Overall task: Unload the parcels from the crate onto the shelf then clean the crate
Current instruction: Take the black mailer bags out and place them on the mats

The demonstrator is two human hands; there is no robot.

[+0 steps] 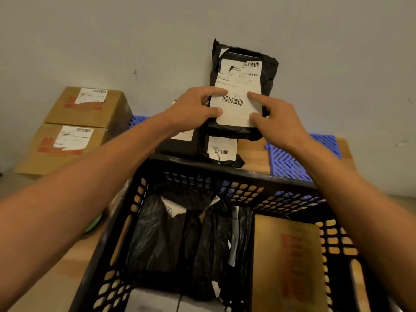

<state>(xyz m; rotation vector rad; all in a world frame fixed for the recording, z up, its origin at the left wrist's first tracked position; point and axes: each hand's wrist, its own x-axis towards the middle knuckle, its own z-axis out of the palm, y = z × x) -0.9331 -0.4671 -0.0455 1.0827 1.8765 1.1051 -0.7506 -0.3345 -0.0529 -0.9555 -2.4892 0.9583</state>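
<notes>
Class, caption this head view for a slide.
Both hands hold a black parcel above the part-full crate.

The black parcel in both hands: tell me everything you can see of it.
The black parcel is a flat packet in crinkled, glossy black plastic film, folded and taped at the top. A white shipping label with barcodes covers most of its front. It stands nearly upright against the grey wall, its bottom edge on other black parcels. The left hand and right hand grip its lower sides, fingers on the label.
</notes>
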